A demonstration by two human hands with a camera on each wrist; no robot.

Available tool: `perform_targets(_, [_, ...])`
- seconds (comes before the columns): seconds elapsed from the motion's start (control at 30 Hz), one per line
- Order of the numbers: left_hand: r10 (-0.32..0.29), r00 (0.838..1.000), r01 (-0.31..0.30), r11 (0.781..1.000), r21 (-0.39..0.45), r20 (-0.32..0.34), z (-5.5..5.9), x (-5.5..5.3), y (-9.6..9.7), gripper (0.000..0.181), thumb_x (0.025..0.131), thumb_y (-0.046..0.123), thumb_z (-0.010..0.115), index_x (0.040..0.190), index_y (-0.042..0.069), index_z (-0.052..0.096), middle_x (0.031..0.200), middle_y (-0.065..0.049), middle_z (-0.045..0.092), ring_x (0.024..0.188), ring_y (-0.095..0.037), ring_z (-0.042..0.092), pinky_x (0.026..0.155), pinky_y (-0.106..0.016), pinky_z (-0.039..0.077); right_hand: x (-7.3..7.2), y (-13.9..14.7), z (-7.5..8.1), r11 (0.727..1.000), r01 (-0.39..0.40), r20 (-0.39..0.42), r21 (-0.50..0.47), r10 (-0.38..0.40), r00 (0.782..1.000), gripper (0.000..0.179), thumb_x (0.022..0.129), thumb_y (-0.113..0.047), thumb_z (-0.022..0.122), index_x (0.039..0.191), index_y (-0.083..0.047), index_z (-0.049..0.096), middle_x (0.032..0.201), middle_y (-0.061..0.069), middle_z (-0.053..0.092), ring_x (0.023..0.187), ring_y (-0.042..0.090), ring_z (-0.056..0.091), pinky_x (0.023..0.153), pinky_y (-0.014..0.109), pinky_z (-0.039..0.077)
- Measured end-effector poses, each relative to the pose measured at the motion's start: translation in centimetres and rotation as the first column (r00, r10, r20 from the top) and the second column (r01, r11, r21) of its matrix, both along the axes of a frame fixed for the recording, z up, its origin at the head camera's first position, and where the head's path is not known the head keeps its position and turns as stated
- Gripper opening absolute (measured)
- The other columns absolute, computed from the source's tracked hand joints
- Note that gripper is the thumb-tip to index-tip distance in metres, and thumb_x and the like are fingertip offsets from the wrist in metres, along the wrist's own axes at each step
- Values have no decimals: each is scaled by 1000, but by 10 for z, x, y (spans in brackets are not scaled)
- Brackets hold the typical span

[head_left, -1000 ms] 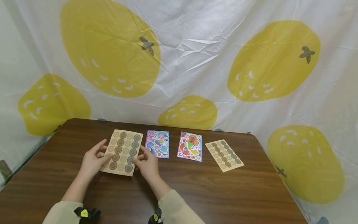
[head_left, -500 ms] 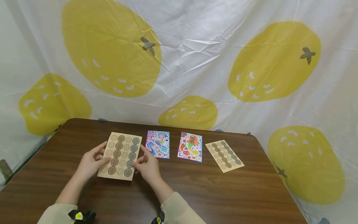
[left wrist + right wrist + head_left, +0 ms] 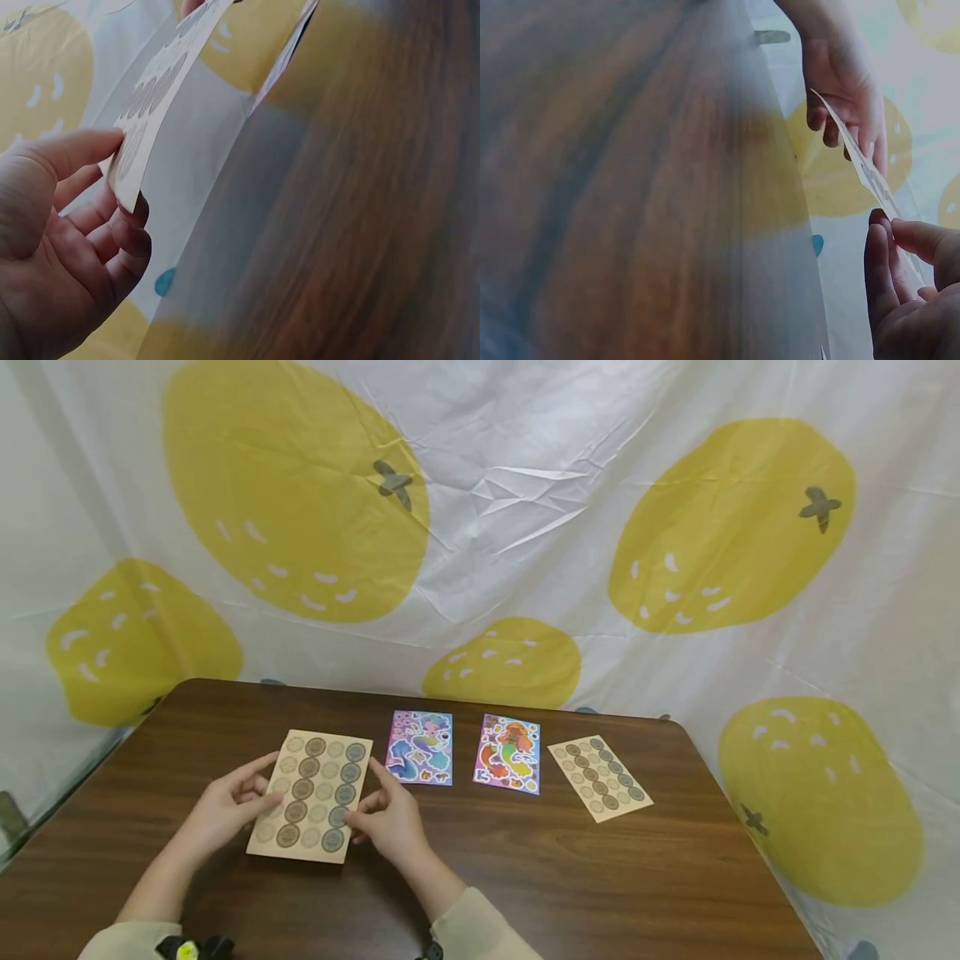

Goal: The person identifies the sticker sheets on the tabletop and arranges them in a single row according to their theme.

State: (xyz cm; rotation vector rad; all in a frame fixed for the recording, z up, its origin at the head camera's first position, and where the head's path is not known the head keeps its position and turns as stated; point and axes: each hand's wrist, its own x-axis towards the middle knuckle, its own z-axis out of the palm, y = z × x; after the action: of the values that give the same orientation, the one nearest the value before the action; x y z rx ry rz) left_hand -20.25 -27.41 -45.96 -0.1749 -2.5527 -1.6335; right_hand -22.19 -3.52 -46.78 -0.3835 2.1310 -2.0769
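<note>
Between both hands a tan sticker sheet [image 3: 311,797] is held up off the table, printed with columns of round seals, pale ones alternating with darker brown and grey ones. My left hand [image 3: 221,810] pinches its left edge, thumb on the printed face and fingers behind, as the left wrist view also shows with the sheet [image 3: 150,105] seen nearly edge-on. Opposite, my right hand [image 3: 393,818] pinches the right edge between thumb and fingers. In the right wrist view the sheet [image 3: 862,169] appears as a thin, slightly bowed strip between the two hands.
Two colourful mermaid sticker sheets, a blue-purple one [image 3: 420,747] and an orange-haired one [image 3: 507,753], lie toward the back of the dark wooden table [image 3: 570,885]. A second tan seal sheet [image 3: 600,777] lies tilted at the right. Behind hangs a white curtain [image 3: 517,552] with yellow fruit prints.
Both hands have drawn the held tan sheet toward the person and slightly left. The sheets on the table have stayed where they were.
</note>
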Motion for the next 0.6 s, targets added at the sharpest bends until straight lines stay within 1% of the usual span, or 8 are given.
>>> perform_targets(0.13, [-41,999,41,999,22,3,-2,5,-6,65,90,13,67,144,-4,35,78,-11,58,53,-14,47,44,-29,43,4,-1,-1,1000,-14,5,7,14,1000,86,74,13,73,148,-9,36,64,4,62,45,12,57,46,34,54])
perform_targets(0.23, [-61,998,60,997,38,13,-4,7,-11,66,90,13,68,145,-3,35,73,-10,60,50,-15,47,43,-30,42,7,-2,-2,1000,-18,16,4,18,1000,87,74,13,74,148,-9,35,64,5,62,45,13,57,45,34,54])
perform_targets(0.33, [-74,997,73,996,41,28,-6,10,-15,67,89,13,68,145,-1,35,71,-8,61,50,-16,47,44,-30,42,11,-3,-2,1000,-27,23,5,26,999,88,74,13,74,148,-10,35,64,5,62,46,14,58,44,34,54])
perform_targets(0.5, [-91,994,88,995,46,53,-8,14,-20,69,89,12,69,146,-3,33,70,-8,61,50,-17,49,45,-30,44,17,-4,-1,999,-45,30,10,45,999,89,74,13,74,149,-12,34,64,6,62,46,15,59,43,34,53])
perform_targets(0.6, [-102,993,99,993,57,51,-10,16,-22,70,88,11,69,146,-4,32,69,-8,61,51,-17,50,44,-30,44,19,-6,-1,999,-50,48,7,49,998,90,74,13,74,149,-13,34,63,6,62,46,15,59,43,34,53])
